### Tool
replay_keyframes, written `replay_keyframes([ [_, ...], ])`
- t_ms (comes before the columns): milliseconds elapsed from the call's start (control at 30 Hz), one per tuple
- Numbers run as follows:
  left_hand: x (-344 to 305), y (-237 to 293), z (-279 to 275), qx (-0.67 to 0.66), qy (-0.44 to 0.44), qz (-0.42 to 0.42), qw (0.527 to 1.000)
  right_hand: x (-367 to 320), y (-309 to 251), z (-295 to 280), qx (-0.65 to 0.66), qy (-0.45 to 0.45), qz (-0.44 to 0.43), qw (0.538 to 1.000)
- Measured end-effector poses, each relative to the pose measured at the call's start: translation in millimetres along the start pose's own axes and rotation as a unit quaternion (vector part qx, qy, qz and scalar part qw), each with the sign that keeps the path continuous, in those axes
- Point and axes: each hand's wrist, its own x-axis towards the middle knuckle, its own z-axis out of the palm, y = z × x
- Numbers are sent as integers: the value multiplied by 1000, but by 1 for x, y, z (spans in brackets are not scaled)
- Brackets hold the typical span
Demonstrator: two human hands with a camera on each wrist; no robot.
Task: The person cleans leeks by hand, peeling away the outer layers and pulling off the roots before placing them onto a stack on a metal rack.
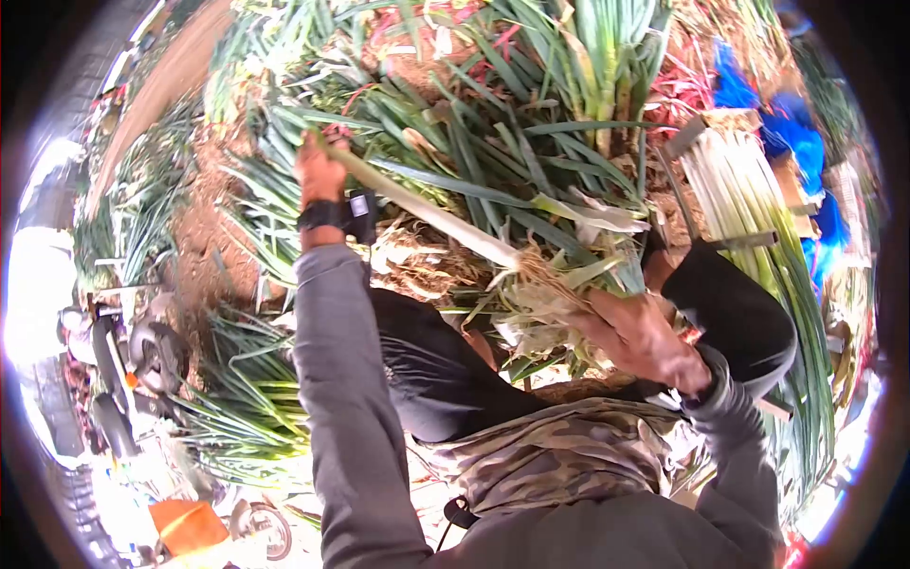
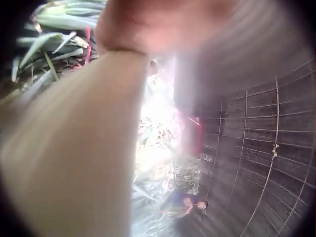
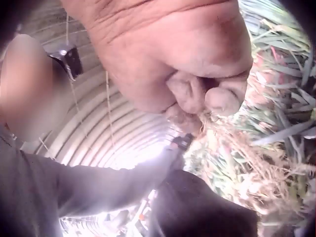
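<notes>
A long scallion (image 1: 445, 220) with a white stalk slants across the head view, its roots (image 1: 542, 275) toward the right hand. The left hand (image 1: 320, 173) grips its green upper part. In the left wrist view the pale stalk (image 2: 84, 143) runs large and blurred below the left hand (image 2: 158, 24). The right hand (image 1: 637, 334) has its fingers curled at the roots and dry outer leaves. In the right wrist view the right hand (image 3: 182, 59) pinches thin root strands (image 3: 217, 128) between curled fingers.
Heaps of green scallions (image 1: 474, 123) lie in front on the soil. A row of white-stalked scallions (image 1: 749, 199) lies at the right beside blue plastic (image 1: 796, 133). Peeled dry leaves (image 1: 417, 256) lie near the knees. Parked motorbikes (image 1: 156, 356) stand at the left.
</notes>
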Motion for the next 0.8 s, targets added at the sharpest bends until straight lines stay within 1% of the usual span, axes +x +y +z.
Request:
replay_keyframes([
  [33, -3, 17, 7, -102, 12, -67, 992, -9, -9, 1, -4, -4, 26, 1000],
  [67, -11, 65, 33, -436, 42, -274, 856, -18, -17, 3, -8, -9, 52, 999],
  [100, -8, 74, 40, -432, 75, -302, 846, -30, -23, 1, -2, -44, 66, 997],
  [133, -6, 77, 43, -419, 128, -298, 848, -42, -31, -6, 2, -79, 81, 994],
  [167, -5, 78, 30, -337, 196, -269, 881, -58, -43, -21, 7, -52, 63, 997],
  [200, 0, 80, 11, -251, 263, -235, 901, -76, -48, -34, 11, -25, 44, 999],
  [233, -1, 85, -1, -298, 270, -224, 888, -118, -25, -26, 242, 64, 113, 962],
  [267, -3, 86, -3, -344, 271, -219, 872, -156, -5, -16, 456, 157, 179, 858],
  [300, 2, 80, 7, -375, 242, -212, 869, -119, -21, -47, 336, 129, 292, 886],
  [333, 9, 79, 15, -410, 220, -194, 864, -83, -39, -78, 220, 74, 396, 888],
  [367, 3, 101, 33, -494, 134, -217, 831, -77, -18, -74, 256, 137, 337, 896],
  [400, 2, 107, 49, -505, 90, -176, 840, -54, -10, -66, 248, 198, 254, 913],
  [433, -5, 130, 70, -494, 105, -190, 842, -32, 1, -58, 350, 215, 257, 875],
  [467, -13, 157, 88, -483, 118, -206, 843, -9, 11, -50, 446, 234, 258, 824],
  [500, -17, 165, 97, -502, 99, -204, 835, -1, 53, -31, 400, 138, 221, 879],
  [567, -25, 174, 113, -496, 84, -188, 844, 34, 95, 42, 311, -77, 237, 917],
  [600, -27, 178, 117, -486, 76, -181, 851, 34, 101, 56, -59, -65, 47, 995],
  [633, -31, 182, 122, -510, 83, -189, 835, 35, 105, 67, -212, -72, -31, 974],
  [667, -35, 184, 123, -508, 84, -190, 836, 36, 109, 78, -361, -56, -108, 925],
  [700, -35, 182, 122, -528, 50, -176, 829, 43, 105, 80, -300, -70, -74, 948],
  [733, -38, 181, 121, -546, 17, -163, 822, 50, 104, 79, -228, -59, -41, 971],
  [800, -43, 188, 129, -541, 31, -183, 820, 69, 98, 74, -74, -23, 20, 997],
])
